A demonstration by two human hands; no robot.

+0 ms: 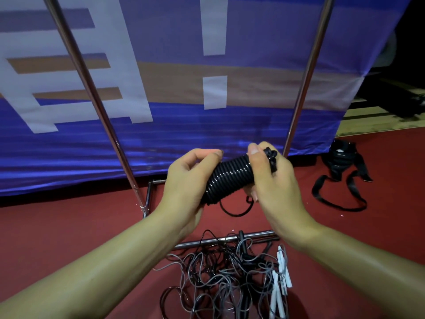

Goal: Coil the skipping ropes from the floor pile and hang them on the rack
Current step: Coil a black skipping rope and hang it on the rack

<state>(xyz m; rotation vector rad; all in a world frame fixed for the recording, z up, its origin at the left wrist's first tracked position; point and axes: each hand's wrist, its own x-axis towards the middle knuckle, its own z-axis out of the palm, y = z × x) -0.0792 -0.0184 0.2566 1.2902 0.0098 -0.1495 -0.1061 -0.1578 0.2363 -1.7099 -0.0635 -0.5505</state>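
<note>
Head view: the left hand [186, 180] cups the lower end of a tightly wound black rope [226, 178] while the right hand [271, 180] pinches its top, likely pinning the loose tail; the tangled pile [225, 272] waits on the floor by the rack [99, 107].

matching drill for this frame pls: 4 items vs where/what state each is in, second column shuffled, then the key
1. coiled black rope
2. rope pile
3. black strap
4. rack pole

A. lying on the red floor, at the right
B. gripped at both ends by the left hand and right hand
C. leaning shiny metal before the blue banner
D. tangled on the floor below the hands

Pairs: 1-B, 2-D, 3-A, 4-C
</note>
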